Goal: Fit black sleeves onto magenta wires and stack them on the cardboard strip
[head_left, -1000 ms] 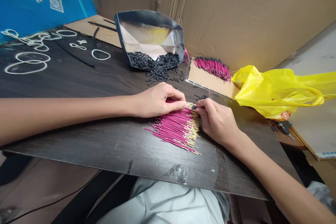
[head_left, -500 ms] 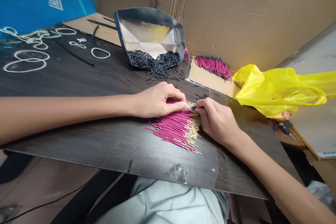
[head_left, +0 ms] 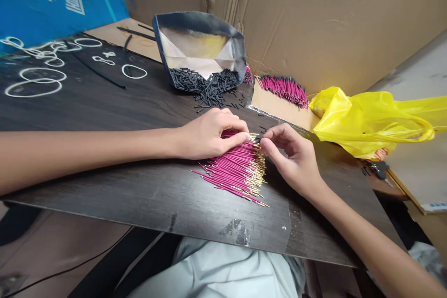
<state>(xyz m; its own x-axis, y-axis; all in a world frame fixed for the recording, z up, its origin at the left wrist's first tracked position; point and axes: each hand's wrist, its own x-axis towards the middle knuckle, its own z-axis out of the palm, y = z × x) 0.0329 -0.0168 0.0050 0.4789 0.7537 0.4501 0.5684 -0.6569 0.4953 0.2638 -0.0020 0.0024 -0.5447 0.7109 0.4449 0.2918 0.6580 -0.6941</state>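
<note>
Head view: lap under a dark board [head_left: 146,195]. Left hand [head_left: 206,134] presses flat on the fan of magenta wires [head_left: 232,170], thumb and forefinger pinching one at its gold tips. Right hand [head_left: 296,160] pinches a small black sleeve [head_left: 257,140] against that tip. Looks like sleeving step; next needs the sleeve lined up on the tip. Farther: loose black sleeves [head_left: 209,89] spilling from foil tray [head_left: 199,46], white rubber bands [head_left: 35,81], yellow bag [head_left: 366,118], cardboard walls [head_left: 331,18].

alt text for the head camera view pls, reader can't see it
Two bare hands meet at the gold-tipped ends of a pile of pink wires on a dark board: left hand pressing the pile, right hand pinching at the tips. Behind lie small black tubes.
</note>
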